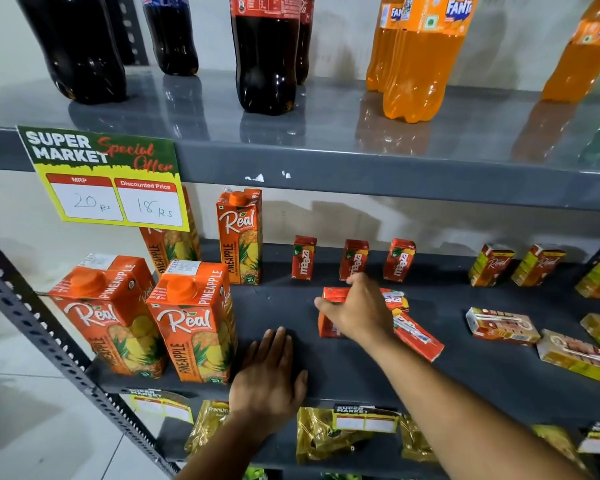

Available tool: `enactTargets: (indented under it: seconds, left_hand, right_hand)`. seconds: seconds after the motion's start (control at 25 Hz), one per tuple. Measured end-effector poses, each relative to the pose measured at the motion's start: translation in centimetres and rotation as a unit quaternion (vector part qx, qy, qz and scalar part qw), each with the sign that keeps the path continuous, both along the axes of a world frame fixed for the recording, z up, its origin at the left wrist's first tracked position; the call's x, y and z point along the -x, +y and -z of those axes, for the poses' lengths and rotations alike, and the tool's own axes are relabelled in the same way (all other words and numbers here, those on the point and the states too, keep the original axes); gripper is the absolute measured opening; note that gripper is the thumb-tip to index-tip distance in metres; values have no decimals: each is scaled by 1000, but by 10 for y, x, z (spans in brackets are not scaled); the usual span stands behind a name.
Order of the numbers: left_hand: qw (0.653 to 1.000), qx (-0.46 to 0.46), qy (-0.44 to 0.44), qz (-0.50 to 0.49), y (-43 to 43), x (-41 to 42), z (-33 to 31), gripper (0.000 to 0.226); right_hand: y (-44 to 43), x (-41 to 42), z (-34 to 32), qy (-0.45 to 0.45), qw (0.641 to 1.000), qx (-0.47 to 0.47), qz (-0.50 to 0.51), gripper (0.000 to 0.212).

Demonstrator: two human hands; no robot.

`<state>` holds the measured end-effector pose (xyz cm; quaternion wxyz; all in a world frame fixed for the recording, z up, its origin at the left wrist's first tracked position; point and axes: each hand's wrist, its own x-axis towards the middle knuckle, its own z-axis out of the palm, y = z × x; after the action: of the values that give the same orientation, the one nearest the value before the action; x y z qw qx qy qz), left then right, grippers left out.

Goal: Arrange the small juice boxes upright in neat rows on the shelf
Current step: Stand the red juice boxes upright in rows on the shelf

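Three small red Maaza juice boxes stand upright in a row at the back of the dark grey shelf. In front of them my right hand grips a red Maaza box that stands almost upright. Two more red boxes lie flat just right of that hand. My left hand rests flat, palm down, on the shelf near its front edge and holds nothing. Further right, small Real juice boxes stand at the back and others lie flat.
Tall orange Real pineapple cartons crowd the shelf's left side. A yellow price sign hangs from the shelf above, which carries cola bottles and Fanta bottles. Yellow packets fill the shelf below.
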<state>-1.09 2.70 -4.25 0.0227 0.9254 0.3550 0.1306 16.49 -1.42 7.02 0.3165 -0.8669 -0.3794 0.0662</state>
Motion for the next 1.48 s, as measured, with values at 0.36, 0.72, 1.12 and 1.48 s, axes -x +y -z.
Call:
enactTargets:
  seconds: [0.36, 0.72, 1.12, 1.48]
  left_hand:
    - [999, -11, 31, -9, -3, 1, -6, 65]
    - [998, 2, 63, -8, -5, 0, -9, 65]
    - [991, 101, 57, -69, -2, -15, -18, 86]
    - [986, 66, 66, -138, -9, -32, -15, 89]
  right_hand:
    - [16, -36, -57, -344, 775, 261, -462, 26]
    - [11, -56, -62, -264, 812, 221, -470, 48]
    - [-87, -110, 22, 2, 970, 224, -88, 57]
    - [-95, -101, 37, 147, 986, -72, 30, 32]
